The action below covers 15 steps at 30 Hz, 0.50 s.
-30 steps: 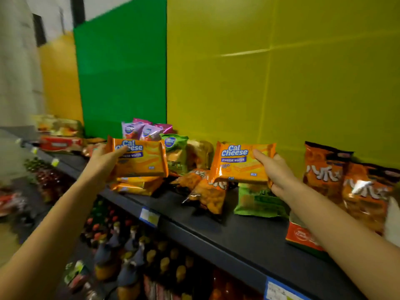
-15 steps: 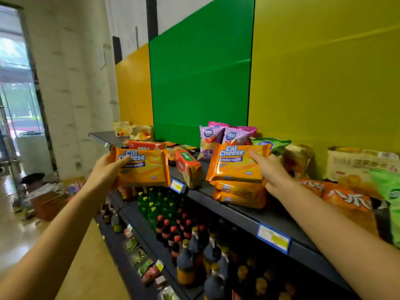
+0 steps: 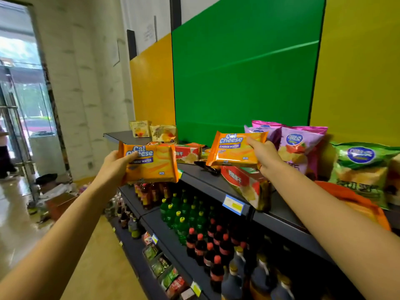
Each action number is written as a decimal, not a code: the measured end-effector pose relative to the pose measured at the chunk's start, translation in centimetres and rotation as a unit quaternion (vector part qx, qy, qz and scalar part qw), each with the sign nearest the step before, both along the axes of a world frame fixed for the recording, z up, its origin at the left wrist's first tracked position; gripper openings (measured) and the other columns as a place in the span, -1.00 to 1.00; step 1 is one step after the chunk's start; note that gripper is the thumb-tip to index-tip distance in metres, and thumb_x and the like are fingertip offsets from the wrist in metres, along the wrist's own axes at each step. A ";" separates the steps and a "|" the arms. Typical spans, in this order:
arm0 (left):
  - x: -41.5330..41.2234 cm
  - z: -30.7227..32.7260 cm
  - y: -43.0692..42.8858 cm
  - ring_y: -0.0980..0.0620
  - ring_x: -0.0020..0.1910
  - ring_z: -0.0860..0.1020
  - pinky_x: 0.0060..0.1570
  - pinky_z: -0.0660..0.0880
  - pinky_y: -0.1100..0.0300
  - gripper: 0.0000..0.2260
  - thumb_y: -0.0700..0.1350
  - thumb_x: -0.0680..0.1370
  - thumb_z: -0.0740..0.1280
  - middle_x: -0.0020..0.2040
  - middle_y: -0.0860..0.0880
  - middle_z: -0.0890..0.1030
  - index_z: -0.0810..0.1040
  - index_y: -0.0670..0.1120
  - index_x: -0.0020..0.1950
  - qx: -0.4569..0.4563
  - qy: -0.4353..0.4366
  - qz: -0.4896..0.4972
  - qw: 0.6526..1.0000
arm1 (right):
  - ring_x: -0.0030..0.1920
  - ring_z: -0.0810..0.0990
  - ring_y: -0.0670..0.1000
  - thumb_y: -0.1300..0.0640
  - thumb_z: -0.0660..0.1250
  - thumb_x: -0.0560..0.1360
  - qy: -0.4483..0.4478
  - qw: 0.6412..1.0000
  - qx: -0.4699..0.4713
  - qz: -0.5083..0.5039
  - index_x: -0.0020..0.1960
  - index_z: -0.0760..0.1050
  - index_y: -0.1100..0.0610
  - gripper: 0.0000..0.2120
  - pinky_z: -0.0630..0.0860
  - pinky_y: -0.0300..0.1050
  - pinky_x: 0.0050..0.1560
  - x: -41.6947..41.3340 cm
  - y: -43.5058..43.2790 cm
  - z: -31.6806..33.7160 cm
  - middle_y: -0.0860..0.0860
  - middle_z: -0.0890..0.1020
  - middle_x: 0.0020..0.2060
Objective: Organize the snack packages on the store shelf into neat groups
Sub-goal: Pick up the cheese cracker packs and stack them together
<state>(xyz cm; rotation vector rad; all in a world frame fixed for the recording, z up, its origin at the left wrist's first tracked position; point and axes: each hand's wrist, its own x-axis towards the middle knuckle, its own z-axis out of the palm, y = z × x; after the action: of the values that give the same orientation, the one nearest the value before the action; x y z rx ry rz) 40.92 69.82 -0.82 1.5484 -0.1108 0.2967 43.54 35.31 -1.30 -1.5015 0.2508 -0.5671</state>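
Observation:
My left hand (image 3: 113,167) grips an orange Cal Cheese wafer pack (image 3: 151,164) by its left edge, held in the air in front of the top shelf's edge. My right hand (image 3: 263,155) holds a second Cal Cheese wafer pack (image 3: 233,149) by its right edge, above the dark top shelf (image 3: 279,210). Under it lies a red biscuit box (image 3: 246,185). Purple chip bags (image 3: 299,146) and a green chip bag (image 3: 359,169) stand to the right. Another red box (image 3: 188,153) lies between the two held packs.
Two pale yellow snack packs (image 3: 151,131) stand at the shelf's far left end. An orange bag (image 3: 355,202) lies near my right forearm. Lower shelves hold green and dark drink bottles (image 3: 194,221). Price tags (image 3: 233,204) hang on the shelf edge. A glass door (image 3: 19,118) and floor clutter lie left.
My view has swung left along the shelf. Both hands still carry their wafer packs and have moved left with them, past the stacked orange packs toward the red boxes.

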 end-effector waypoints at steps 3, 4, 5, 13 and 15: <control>4.7 0.0 0.6 0.04 -0.32 0.64 -0.48 0.58 0.22 -0.94 -0.11 0.54 0.28 -0.05 -0.12 0.61 0.48 -0.08 -0.02 0.000 -0.009 -0.009 1.000 | 0.08 0.58 0.20 -0.21 0.35 0.05 -0.007 1.000 0.007 -0.004 0.13 0.40 0.12 -0.27 0.52 0.19 0.13 4.8 1.0 0.3 0.15 0.57 0.17; 6.3 0.0 0.6 0.01 -0.26 0.63 -0.42 0.59 0.18 -0.91 -0.10 0.54 0.29 -0.01 -0.13 0.61 0.47 -0.08 0.02 -0.001 -0.010 -0.012 1.000 | 0.11 0.58 0.20 -0.20 0.33 0.05 -0.005 1.000 0.011 -0.011 0.13 0.40 0.13 -0.28 0.51 0.20 0.15 6.0 1.3 0.6 0.16 0.58 0.16; 8.0 0.1 0.7 0.01 -0.25 0.63 -0.40 0.60 0.17 -0.89 -0.10 0.54 0.29 -0.01 -0.13 0.61 0.47 -0.08 0.04 -0.003 -0.011 -0.016 1.000 | 0.10 0.58 0.20 -0.17 0.34 0.10 -0.008 1.000 0.018 -0.014 0.17 0.40 0.16 -0.28 0.51 0.21 0.14 6.4 2.2 1.2 0.17 0.59 0.15; 20.7 3.3 -1.2 0.03 -0.23 0.58 -0.48 0.57 0.29 -0.91 -0.12 0.55 0.26 -0.13 -0.03 0.59 0.47 -0.08 0.04 0.011 -0.041 -0.083 0.996 | -0.34 0.55 0.02 0.19 0.26 0.46 -0.026 0.998 0.006 -0.049 -0.13 0.48 0.21 -0.92 0.53 -0.05 -0.22 15.3 3.5 5.9 0.15 0.58 -0.06; 23.5 3.7 -1.6 0.03 -0.23 0.58 -0.44 0.58 0.24 -0.98 -0.12 0.55 0.27 -0.12 -0.05 0.60 0.48 -0.03 -0.07 0.012 -0.043 -0.092 0.995 | -0.39 0.49 -0.01 0.22 0.22 0.48 -0.018 0.998 0.001 -0.065 -0.26 0.39 0.17 -0.86 0.47 -0.10 -0.28 17.5 3.3 6.6 0.16 0.57 -0.10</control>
<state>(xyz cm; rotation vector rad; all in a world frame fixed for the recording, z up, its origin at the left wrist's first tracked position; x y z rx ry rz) 64.39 68.19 2.91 1.5368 -0.3230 0.2159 61.01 38.63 5.31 -1.4784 0.3223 -0.6962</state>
